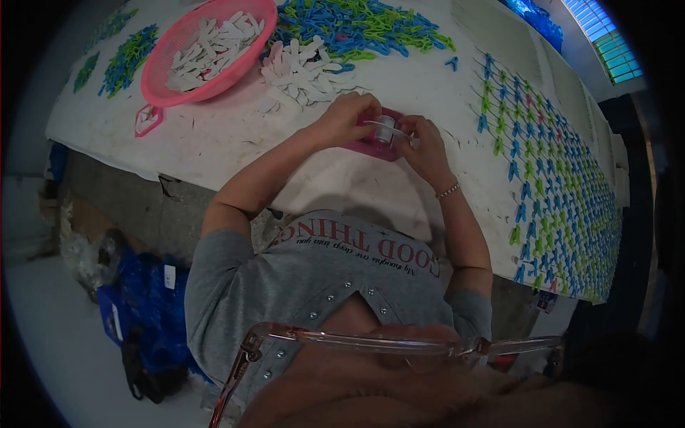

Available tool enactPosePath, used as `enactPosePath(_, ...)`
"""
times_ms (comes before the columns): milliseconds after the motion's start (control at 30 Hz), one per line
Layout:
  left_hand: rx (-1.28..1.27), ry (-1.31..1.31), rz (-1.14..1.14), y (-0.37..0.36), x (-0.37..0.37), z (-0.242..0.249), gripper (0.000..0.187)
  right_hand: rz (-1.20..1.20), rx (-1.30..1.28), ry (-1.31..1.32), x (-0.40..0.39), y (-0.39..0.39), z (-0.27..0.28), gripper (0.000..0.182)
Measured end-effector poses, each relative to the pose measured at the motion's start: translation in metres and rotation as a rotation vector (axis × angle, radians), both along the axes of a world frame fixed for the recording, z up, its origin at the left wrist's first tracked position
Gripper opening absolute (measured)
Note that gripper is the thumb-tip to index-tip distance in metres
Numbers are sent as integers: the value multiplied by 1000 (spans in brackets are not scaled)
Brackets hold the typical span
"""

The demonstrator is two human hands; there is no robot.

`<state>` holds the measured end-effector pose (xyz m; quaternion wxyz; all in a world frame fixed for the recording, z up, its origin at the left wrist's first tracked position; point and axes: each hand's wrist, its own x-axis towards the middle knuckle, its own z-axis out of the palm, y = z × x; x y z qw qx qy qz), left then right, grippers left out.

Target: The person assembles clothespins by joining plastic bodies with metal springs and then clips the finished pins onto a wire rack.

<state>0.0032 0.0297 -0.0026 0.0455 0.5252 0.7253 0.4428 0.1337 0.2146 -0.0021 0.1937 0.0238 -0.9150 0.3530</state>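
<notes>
My left hand (351, 120) and my right hand (427, 146) meet over a small pink tray (371, 148) near the table's front edge. Between them a thin white strip (389, 128) is stretched, its ends pinched in the fingers of both hands. Just beneath it, a short silver-white cylinder (385, 134) sits in the tray. Beyond my left hand lies a loose heap of flat white pieces (303, 77).
A pink basket (160, 68) holds more white pieces, with a small pink dish (148, 121) nearby. Blue and green clips (357, 28) are piled at the back. Rows of clips (549, 171) cover the table's right side. Blue plastic bags (153, 307) lie below left.
</notes>
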Motion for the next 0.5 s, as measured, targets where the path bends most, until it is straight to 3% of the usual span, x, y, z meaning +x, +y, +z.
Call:
enactPosePath(233, -95, -102, -62, 26, 7, 3, 23, -28, 205, 100, 15, 19, 28, 34)
enactPosePath(333, 71, -121, -130, 38, 11, -3, 24, -24, 301, 119, 20, 21, 51, 36)
enactPosePath(433, 89, -119, -116, 40, 15, 7, 25, -31, 184, 45, 16, 27, 64, 33)
enactPosePath(500, 59, -520, 9, 25, 15, 15, 27, -18, -43, -4, 3, 43, 63, 30)
